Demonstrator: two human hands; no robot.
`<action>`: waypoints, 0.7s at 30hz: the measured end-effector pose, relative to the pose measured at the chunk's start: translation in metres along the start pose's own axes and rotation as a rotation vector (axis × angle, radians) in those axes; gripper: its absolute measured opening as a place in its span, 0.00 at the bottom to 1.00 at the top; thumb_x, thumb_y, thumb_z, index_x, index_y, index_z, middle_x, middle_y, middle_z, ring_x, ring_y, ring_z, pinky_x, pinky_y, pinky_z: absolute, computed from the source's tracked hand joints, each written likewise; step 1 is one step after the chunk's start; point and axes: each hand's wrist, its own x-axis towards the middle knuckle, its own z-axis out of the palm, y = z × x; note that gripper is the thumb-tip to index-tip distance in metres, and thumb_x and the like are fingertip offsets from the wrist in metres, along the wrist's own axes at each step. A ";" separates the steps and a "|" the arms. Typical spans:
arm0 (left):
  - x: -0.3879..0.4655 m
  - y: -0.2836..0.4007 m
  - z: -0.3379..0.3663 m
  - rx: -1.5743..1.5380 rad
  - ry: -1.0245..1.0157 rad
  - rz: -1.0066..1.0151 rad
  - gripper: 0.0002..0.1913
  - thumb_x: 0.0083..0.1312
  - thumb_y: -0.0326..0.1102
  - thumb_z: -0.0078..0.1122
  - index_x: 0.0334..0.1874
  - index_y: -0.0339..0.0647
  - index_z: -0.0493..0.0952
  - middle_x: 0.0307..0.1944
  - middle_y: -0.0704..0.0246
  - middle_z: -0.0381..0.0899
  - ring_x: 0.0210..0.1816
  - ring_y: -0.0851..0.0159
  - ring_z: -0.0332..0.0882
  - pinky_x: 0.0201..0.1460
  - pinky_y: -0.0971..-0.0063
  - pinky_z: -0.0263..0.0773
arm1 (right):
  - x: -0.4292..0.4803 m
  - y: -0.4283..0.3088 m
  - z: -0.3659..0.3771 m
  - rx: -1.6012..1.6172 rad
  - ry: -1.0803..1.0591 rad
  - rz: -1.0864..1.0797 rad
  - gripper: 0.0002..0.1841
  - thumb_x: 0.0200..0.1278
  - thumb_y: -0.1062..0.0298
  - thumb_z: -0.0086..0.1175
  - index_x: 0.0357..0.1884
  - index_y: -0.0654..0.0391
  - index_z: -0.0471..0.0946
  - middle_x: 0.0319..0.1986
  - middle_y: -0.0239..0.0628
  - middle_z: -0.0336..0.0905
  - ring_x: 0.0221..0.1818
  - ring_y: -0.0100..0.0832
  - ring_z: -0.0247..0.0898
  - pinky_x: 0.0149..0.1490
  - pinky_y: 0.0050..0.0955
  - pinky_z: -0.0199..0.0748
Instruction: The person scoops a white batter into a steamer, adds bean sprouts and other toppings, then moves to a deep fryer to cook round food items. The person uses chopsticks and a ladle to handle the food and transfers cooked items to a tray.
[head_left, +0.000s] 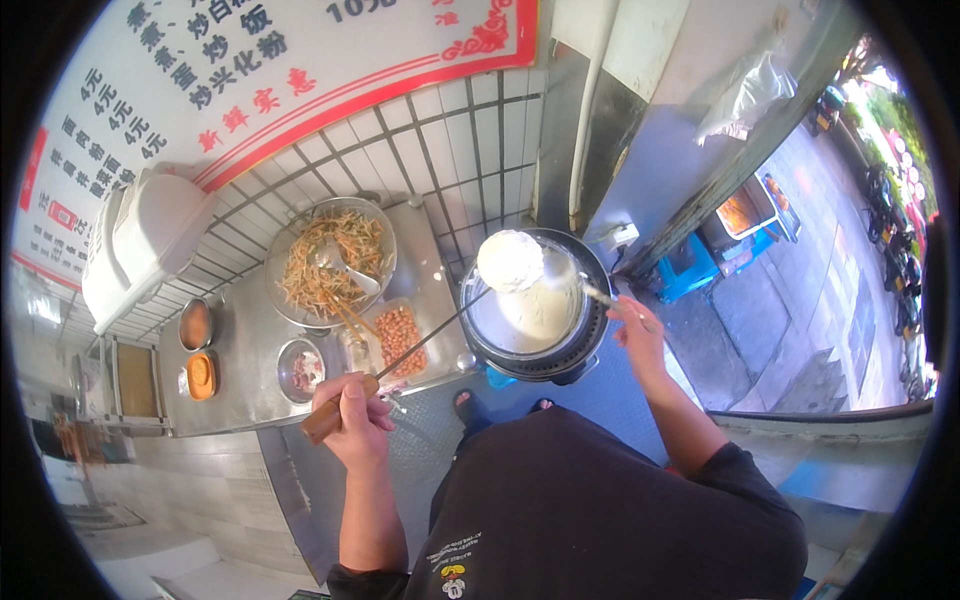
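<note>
My left hand grips the wooden handle of a long thin-rod ladle. At the rod's far end, the ladle's head is covered by a mound of white batter. It sits over a round metal pot that holds more pale batter. My right hand holds a metal spoon by its handle. The spoon's bowl is just right of the mound, above the pot; whether it touches the mound I cannot tell.
Left of the pot, a steel counter carries a large bowl of shredded vegetables, a tub of peanuts, a bowl of chopped meat and an orange dish. A door frame stands at right, with blue stools outside.
</note>
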 end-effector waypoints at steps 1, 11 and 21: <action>0.002 0.001 -0.001 -0.001 -0.011 -0.006 0.13 0.67 0.39 0.52 0.35 0.34 0.70 0.13 0.66 0.70 0.09 0.75 0.62 0.10 0.85 0.57 | 0.007 0.013 0.005 -0.002 -0.008 0.042 0.18 0.67 0.59 0.48 0.52 0.59 0.75 0.34 0.36 0.81 0.21 0.18 0.66 0.26 0.18 0.66; 0.025 0.008 0.005 0.043 -0.072 0.023 0.11 0.67 0.38 0.52 0.37 0.35 0.71 0.12 0.66 0.69 0.06 0.75 0.60 0.07 0.85 0.54 | -0.011 0.041 0.083 -0.074 -0.365 0.445 0.26 0.63 0.57 0.52 0.60 0.58 0.63 0.32 0.35 0.79 0.22 0.21 0.69 0.24 0.22 0.67; 0.043 0.017 0.003 0.075 -0.131 -0.020 0.11 0.66 0.37 0.53 0.37 0.33 0.72 0.16 0.66 0.72 0.10 0.76 0.64 0.11 0.85 0.59 | -0.078 0.020 0.249 -0.712 -0.993 -0.663 0.12 0.62 0.63 0.46 0.40 0.58 0.75 0.34 0.43 0.79 0.39 0.42 0.77 0.39 0.39 0.75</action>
